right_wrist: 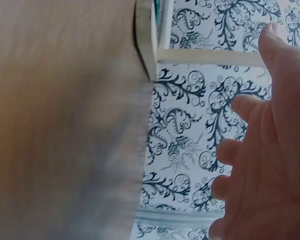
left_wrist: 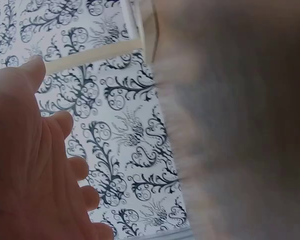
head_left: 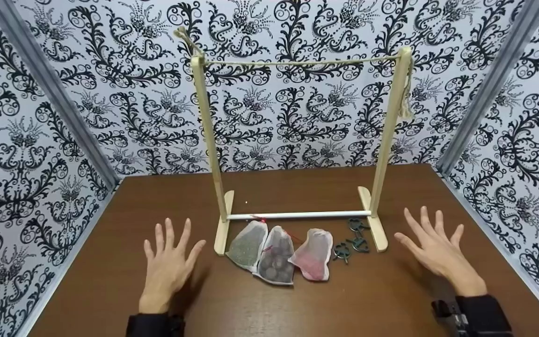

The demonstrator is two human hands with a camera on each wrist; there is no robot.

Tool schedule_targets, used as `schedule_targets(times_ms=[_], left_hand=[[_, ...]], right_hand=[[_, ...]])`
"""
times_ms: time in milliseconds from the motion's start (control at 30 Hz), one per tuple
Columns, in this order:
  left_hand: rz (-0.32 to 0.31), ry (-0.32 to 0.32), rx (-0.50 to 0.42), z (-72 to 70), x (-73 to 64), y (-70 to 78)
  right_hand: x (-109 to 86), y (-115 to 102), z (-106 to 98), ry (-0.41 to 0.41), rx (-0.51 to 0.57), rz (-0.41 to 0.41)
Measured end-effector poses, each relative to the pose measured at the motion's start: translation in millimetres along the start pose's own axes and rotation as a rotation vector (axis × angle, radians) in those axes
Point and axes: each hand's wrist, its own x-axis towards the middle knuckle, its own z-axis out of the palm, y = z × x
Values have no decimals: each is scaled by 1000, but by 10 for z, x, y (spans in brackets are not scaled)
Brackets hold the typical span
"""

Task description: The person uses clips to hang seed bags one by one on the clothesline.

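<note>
My left hand (head_left: 167,269) is spread over the left of the brown table, fingers straight and holding nothing. On the other side my right hand (head_left: 440,252) is spread the same way beside the stand's right foot. Between them lie three small mesh bags: one with greenish contents (head_left: 248,248), one with dark round lumps (head_left: 276,262), one with pink contents (head_left: 313,262). Several dark green clips (head_left: 357,243) lie right of the pink bag. In the wrist views, the left palm (left_wrist: 20,160) and the right palm (right_wrist: 270,165) show with fingers extended.
A wooden stand (head_left: 388,140) rises behind the bags, with a rope (head_left: 297,62) strung between its post tops and a white bar (head_left: 297,215) low between its feet. Patterned walls (head_left: 274,117) enclose the brown table (head_left: 297,309) at the back and sides.
</note>
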Motion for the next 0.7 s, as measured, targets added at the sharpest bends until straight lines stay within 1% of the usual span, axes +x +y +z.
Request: schedule_targets(times_ms=[167,300,367,433,533,567,633,700], left_hand=[[18,18,-21,-66,96,185],[46,8,-34,-77,180,406],[75,6,-34,-53,213,534],[114,15,-38,-20,239,666],[177,59,-63,29,279,859],[193,65,-79,40,294,922],[230,82,-109,64,328,1045],[276,99,-153,86,364,1173]], right_hand=[[63,-143,-16,49,7,-58],[79,-265,-11,114,15,-96],[79,-321,0,128,28,-114],[79,-378,9,123,36,-129],[84,-463,25,117,49,-149],[86,-491,30,120,50,-154],[91,-539,44,145,52,-171],[95,-583,59,197,52,-199]])
